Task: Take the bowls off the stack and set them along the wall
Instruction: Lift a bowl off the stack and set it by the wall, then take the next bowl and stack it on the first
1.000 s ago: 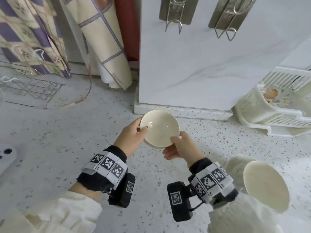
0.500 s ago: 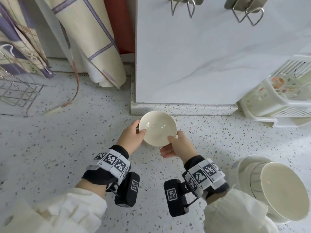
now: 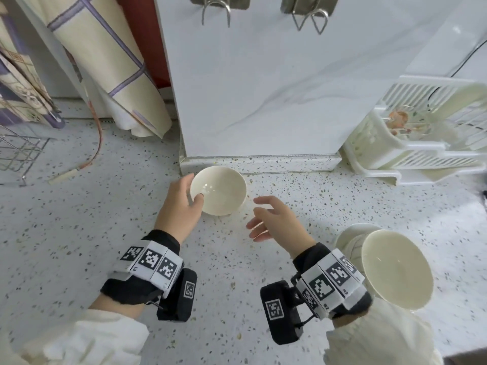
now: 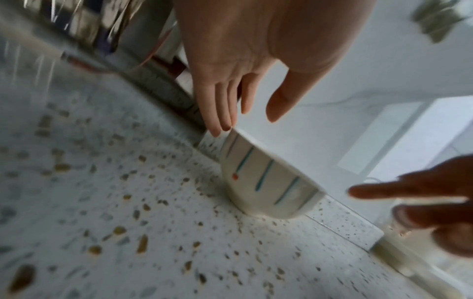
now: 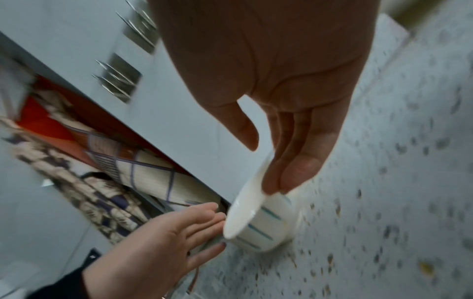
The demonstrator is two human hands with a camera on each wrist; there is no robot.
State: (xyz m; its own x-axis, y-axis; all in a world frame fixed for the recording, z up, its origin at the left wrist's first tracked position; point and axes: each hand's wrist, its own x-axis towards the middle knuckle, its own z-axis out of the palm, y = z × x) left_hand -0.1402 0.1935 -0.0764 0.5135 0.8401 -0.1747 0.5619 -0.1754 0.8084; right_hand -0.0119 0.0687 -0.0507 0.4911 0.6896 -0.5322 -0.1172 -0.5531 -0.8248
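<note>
The bowl (image 3: 218, 190) is down! Half a second ago both hands had it pinched by the rim above the counter (image 3: 79, 219); now it sits upright on the speckled top, just in front of the ledge at the foot of the wall (image 3: 263, 88), at about 12 o'clock from the wrists.

The right hand (image 3: 274, 219) has come clean off, fingers loose and spread, holding nothing, and it hangs just to the bowl's 3 o'clock side. The left hand (image 3: 181, 204) lingers at the 9 o'clock edge: its fingers lie straight against the rim in the left wrist view, the thumb tip over the lip in the head view, more a steadying touch than a grip.

That reads as one bowl placed. The stack (image 3: 390, 262) waits at 4 o'clock, tipped toward the camera, so the job likely goes back there next.
</note>
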